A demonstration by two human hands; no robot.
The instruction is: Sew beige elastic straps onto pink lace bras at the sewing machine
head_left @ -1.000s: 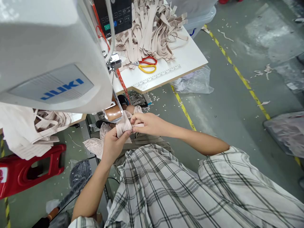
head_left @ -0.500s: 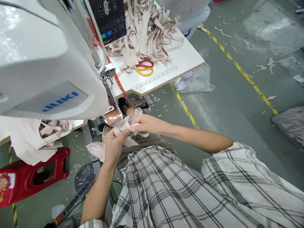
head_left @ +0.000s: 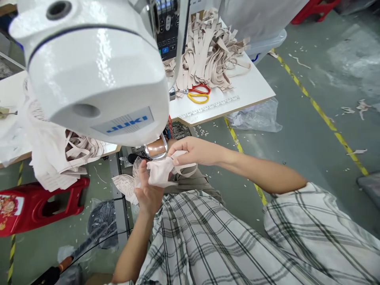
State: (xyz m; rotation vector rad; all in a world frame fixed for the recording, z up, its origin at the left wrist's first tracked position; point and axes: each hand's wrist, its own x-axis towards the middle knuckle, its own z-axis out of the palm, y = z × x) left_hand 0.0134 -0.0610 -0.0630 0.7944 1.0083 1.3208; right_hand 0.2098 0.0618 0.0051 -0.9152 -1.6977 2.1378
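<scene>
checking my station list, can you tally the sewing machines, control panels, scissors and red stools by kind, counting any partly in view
Sewing machine: 1
Control panel: 1
Scissors: 1 pair
Red stools: 2, one cut off at the upper right
Total: 5

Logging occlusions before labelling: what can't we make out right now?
All head view:
- Needle: hidden behind the sewing machine head.
- Control panel: partly covered by the machine head and upright bar; small symbols illegible.
- Scissor tips: lost at the strap pile.
- Right hand: exact pinch point obscured by its own fingers and the fabric.
</scene>
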